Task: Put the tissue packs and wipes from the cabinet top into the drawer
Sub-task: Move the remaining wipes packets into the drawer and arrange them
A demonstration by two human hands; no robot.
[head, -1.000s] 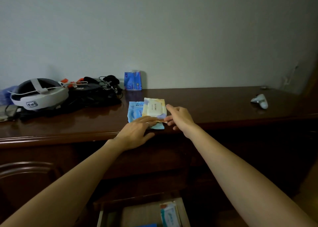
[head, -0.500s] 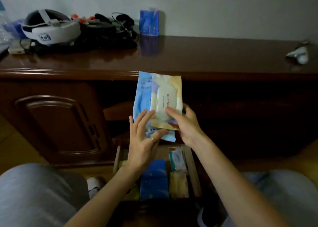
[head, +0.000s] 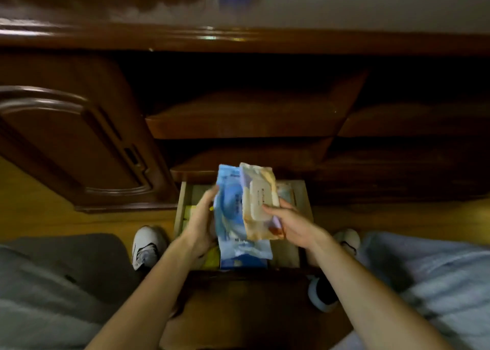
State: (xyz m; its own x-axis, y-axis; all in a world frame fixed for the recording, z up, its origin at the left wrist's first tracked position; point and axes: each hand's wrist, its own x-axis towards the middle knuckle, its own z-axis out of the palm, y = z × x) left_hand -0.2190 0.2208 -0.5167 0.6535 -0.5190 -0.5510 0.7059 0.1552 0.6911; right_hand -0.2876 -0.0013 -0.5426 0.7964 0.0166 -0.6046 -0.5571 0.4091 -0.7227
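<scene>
Person seated low before the dark wooden cabinet (head: 79, 137), knees apart, both hands over the open drawer (head: 301, 198) at the bottom. Two packs held together above it: a blue wipes pack (head: 230, 217) on the left, and a cream-and-yellow wipes pack (head: 261, 203) with a pale flip lid lying against its right side, overlapping it. Left hand (head: 200, 225) cups the blue pack's left edge, fingers curled round behind it. Right hand (head: 294, 223) grips the cream pack from the right, thumb laid across the front near the lid. Both packs clear of the drawer floor, tilted toward the cabinet. Inside the drawer, other packs show beneath: something blue (head: 242, 262) near the front, a yellow item (head: 212, 257) at left; details blurred. White shoes (head: 145, 246) on the wooden floor (head: 39, 217) either side.
</scene>
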